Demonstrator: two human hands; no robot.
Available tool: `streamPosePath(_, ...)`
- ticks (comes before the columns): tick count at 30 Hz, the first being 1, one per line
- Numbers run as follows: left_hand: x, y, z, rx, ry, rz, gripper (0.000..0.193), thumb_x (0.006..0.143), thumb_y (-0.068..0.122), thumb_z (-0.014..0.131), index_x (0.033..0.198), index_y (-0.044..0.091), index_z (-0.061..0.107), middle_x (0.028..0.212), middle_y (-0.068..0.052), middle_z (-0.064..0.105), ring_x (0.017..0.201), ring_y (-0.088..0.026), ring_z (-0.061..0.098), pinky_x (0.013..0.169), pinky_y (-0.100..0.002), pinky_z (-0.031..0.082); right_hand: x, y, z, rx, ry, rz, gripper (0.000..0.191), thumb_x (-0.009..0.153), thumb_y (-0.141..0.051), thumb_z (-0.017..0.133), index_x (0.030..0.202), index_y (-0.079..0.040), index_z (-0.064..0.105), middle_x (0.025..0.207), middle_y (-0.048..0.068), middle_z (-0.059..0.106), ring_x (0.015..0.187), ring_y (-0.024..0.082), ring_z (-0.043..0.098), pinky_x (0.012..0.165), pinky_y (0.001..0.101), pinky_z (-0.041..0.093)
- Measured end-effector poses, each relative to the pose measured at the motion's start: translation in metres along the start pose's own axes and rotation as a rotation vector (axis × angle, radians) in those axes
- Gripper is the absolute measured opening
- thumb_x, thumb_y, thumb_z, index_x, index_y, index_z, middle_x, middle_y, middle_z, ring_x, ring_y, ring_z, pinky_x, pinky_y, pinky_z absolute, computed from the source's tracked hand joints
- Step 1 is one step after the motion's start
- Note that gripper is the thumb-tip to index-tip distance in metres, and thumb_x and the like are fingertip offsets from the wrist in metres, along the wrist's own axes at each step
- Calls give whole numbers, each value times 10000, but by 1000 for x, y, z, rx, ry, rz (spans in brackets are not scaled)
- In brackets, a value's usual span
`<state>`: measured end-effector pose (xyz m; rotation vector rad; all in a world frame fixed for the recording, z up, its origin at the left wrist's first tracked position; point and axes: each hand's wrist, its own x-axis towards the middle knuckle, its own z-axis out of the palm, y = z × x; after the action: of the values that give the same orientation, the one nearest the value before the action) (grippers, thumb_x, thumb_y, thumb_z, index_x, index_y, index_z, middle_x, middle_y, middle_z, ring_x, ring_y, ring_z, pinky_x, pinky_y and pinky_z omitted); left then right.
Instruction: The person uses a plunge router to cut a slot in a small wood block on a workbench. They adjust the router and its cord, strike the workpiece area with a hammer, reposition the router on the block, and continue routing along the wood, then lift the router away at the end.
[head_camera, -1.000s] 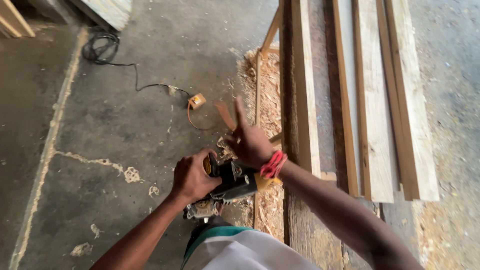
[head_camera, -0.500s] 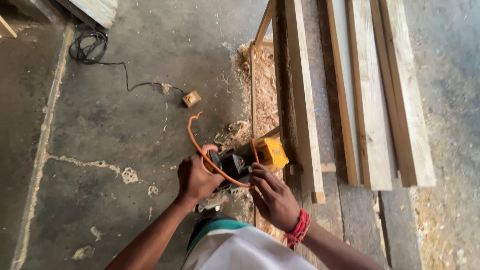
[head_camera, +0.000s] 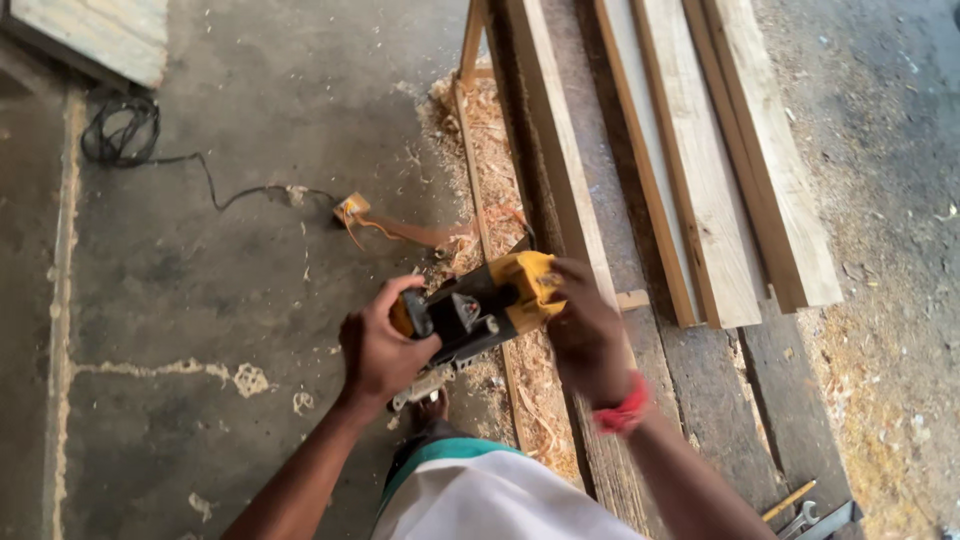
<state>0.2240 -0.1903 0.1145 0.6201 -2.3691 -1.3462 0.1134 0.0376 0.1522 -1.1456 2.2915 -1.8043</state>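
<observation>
Shifted right, both hands' grip holds planer (head_camera: 480, 305) beside planks (head_camera: 700, 170), shavings (head_camera: 500, 200).

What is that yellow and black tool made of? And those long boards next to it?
The power tool looks like moulded plastic, smooth yellow and black casing, probably metal underneath. The boards look like bare, unpainted wood: pale grain, with shavings scattered beside them.

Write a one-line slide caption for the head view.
Both hands, left hand and right hand, hold a yellow-and-black power planer over wood shavings beside stacked planks.
</observation>
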Motion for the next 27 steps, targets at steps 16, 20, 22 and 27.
streamPosePath(16, -45, -20, -28, -340, -25, -146, 525, 643, -13, 763, 1154, 28, 651, 928, 8, 599, 822, -70, 563, 741, -230, 485, -41, 153, 32, -424, -571, -195, 651, 812, -203, 775, 1412, -63, 563, 1454, 192, 588, 1371, 359, 530, 1200, 432, 385)
streamPosePath(20, -66, -56, -28, -523, 83, -280, 593, 633, -83, 739, 1206, 33, 637, 978, 5, 620, 860, -93, 602, 759, -249, 518, -9, 127, 24, -540, -839, -70, 656, 630, -288, 827, 1222, -82, 632, 1102, 178, 685, 1008, 388, 661, 904, 472, 519)
streamPosePath(22, -81, -75, -29, -621, 183, -417, 574, 678, -88, 698, 1237, 29, 644, 962, -57, 638, 863, -152, 634, 766, -298, 535, 12, 102, 11, -610, -965, -1, 546, 614, -302, 822, 1096, -99, 663, 885, 154, 698, 810, 382, 687, 735, 491, 543)
streamPosePath(27, -118, -117, -11, -580, 216, -197, 383, 850, 56, 620, 1223, -24, 658, 1169, -117, 692, 1061, -229, 680, 917, -343, 545, 63, 44, -9, -908, -1138, -76, 243, 735, -196, 683, 947, -86, 640, 636, 87, 650, 569, 278, 655, 520, 443, 541)
